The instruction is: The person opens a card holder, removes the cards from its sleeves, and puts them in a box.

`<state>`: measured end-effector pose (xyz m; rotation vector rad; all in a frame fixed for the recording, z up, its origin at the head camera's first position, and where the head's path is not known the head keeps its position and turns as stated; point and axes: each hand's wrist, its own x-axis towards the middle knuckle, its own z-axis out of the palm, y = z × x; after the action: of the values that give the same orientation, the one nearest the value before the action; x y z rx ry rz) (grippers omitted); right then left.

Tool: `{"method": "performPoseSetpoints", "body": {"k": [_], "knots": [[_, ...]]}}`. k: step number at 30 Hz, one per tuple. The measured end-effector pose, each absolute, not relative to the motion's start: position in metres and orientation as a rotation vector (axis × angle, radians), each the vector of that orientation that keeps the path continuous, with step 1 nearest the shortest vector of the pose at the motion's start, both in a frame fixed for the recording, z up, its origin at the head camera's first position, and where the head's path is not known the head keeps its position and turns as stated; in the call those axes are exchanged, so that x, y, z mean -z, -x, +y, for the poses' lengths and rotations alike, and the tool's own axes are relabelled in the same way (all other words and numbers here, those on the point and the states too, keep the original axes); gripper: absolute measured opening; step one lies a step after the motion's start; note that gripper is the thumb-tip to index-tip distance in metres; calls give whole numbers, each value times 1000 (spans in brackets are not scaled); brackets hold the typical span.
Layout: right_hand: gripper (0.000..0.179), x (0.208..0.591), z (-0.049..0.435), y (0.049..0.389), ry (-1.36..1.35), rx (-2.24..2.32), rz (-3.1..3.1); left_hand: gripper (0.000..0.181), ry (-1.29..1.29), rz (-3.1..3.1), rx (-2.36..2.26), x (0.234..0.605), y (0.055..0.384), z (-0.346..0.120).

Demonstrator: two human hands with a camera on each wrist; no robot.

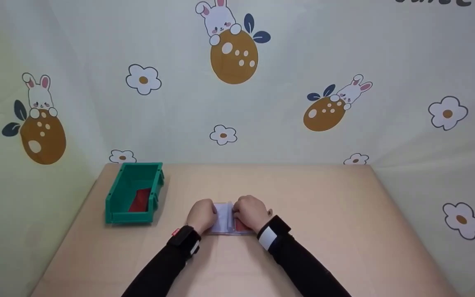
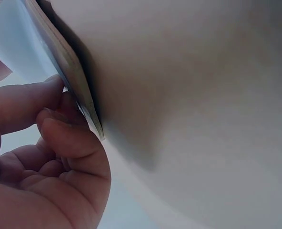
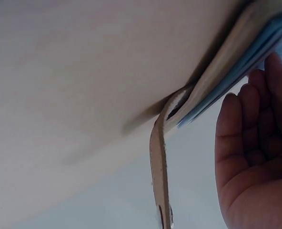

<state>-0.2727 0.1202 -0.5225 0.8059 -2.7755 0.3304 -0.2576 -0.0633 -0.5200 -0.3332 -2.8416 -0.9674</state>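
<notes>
A small card holder (image 1: 221,218) with clear plastic sleeves lies spread on the table between both hands. My left hand (image 1: 202,215) pinches its left edge between thumb and curled fingers, and in the left wrist view the hand (image 2: 50,157) grips the layered edge (image 2: 72,71). My right hand (image 1: 252,212) has its fingertips at a clear sleeve (image 1: 230,216) raised near the middle; a patch of red shows beneath that hand. In the right wrist view, a tan strap (image 3: 157,157) sticks out from the holder's edge beside the bent fingers (image 3: 229,124).
A green open-front bin (image 1: 129,218) stands at the table's back left with a flat dark red piece (image 1: 139,201) inside. A printed cloth (image 1: 278,136) hangs behind the light wooden table (image 1: 303,194) and along its sides.
</notes>
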Motion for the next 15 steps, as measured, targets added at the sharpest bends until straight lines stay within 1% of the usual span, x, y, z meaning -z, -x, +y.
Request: {"method": "performPoseSetpoints", "body": {"k": [4, 9, 12, 15], "knots": [[4, 523, 120, 273, -814, -336, -2774, 8, 308, -2900, 978, 517, 259, -64], [3, 523, 121, 274, -814, -341, -2780, 4, 314, -2901, 968, 510, 257, -62], [4, 523, 121, 275, -820, -343, -2784, 4, 404, -2861, 955, 503, 253, -58], [4, 522, 121, 275, -820, -366, -2781, 4, 570, -2806, 934, 496, 248, -52]]}}
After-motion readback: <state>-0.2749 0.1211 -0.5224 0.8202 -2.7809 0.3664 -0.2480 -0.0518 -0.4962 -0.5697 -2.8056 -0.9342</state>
